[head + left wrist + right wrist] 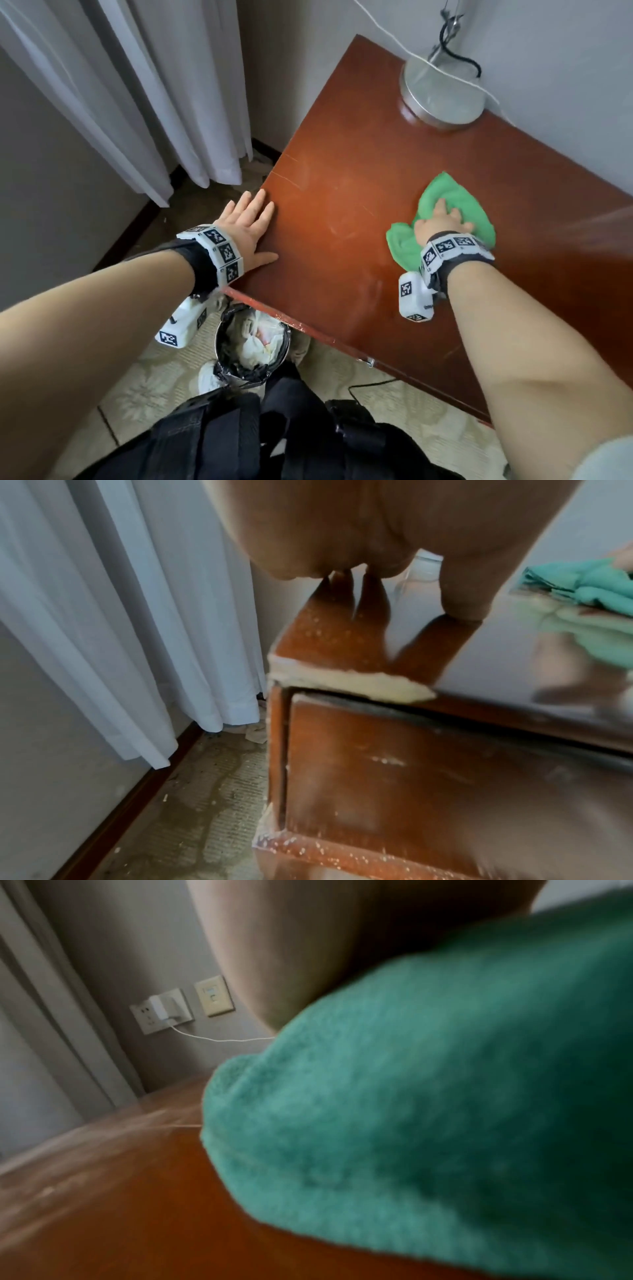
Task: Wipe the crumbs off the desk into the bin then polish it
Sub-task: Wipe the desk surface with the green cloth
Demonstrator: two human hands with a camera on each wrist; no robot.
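Note:
A glossy reddish-brown desk point(342, 212) fills the right of the head view. My right hand point(442, 219) lies on a crumpled green cloth point(455, 198) and presses it onto the desk's right half. The cloth point(428, 1110) fills the blurred right wrist view; its edge point(582, 585) shows at the far right of the left wrist view. My left hand point(250, 226) rests flat on the desk's near left corner with fingers straight, seen from below as the palm point(342, 534). A small bin point(251, 342) with a black liner stands on the floor under the front edge, holding white crumpled waste.
A round metal lamp base point(442, 92) with a white cable stands at the desk's back by the wall. White curtains point(137, 102) hang to the left. A chipped corner point(342, 680) and drawer front point(445, 791) show. Wall sockets point(161, 1011) hold a charger.

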